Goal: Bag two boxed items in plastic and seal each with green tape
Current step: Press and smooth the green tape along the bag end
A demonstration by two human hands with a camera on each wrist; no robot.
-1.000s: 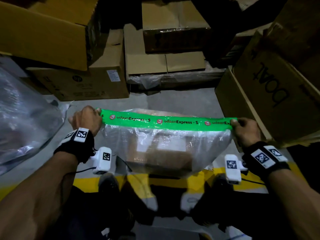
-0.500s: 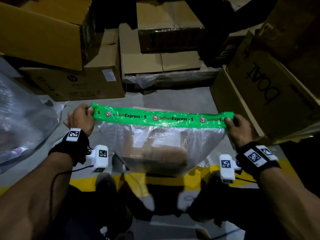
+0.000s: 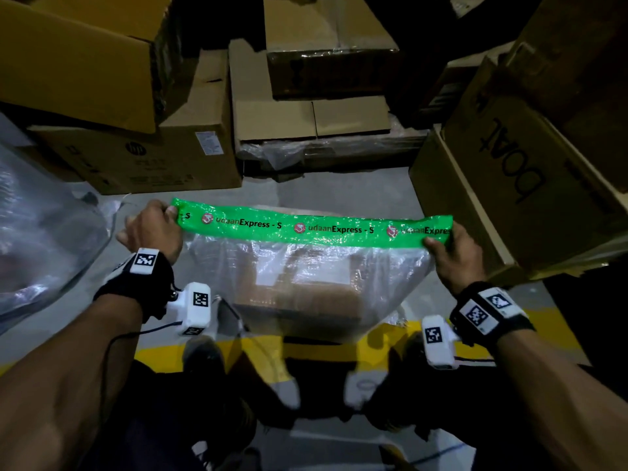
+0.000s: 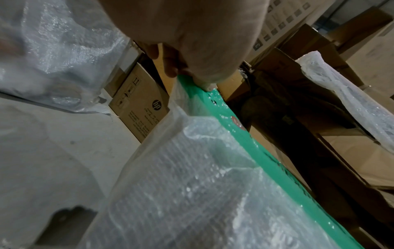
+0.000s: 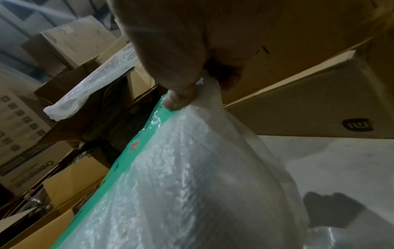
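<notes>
A clear plastic bag (image 3: pixel 306 277) hangs between my hands with a brown cardboard box (image 3: pixel 299 300) inside it. A strip of green printed tape (image 3: pixel 312 227) runs along the bag's top edge from hand to hand. My left hand (image 3: pixel 154 229) pinches the tape's left end and the bag corner; the left wrist view shows the fingers (image 4: pixel 192 70) closed on the green tape (image 4: pixel 245 134) above the bag (image 4: pixel 192 193). My right hand (image 3: pixel 448 253) pinches the right end; in the right wrist view the thumb (image 5: pixel 179 97) presses the bag (image 5: pixel 192 176) beside the tape (image 5: pixel 127 160).
Cardboard boxes ring the spot: an HP box (image 3: pixel 142 158) at left, stacked cartons (image 3: pixel 323 79) behind, a large printed box (image 3: pixel 509 185) close to my right hand. A bulky plastic-wrapped bundle (image 3: pixel 40 232) lies left. Grey floor with a yellow stripe (image 3: pixel 258 348) is below.
Both hands and the taped bag have shifted slightly left and up in the picture. The grip on each tape end is unchanged.
</notes>
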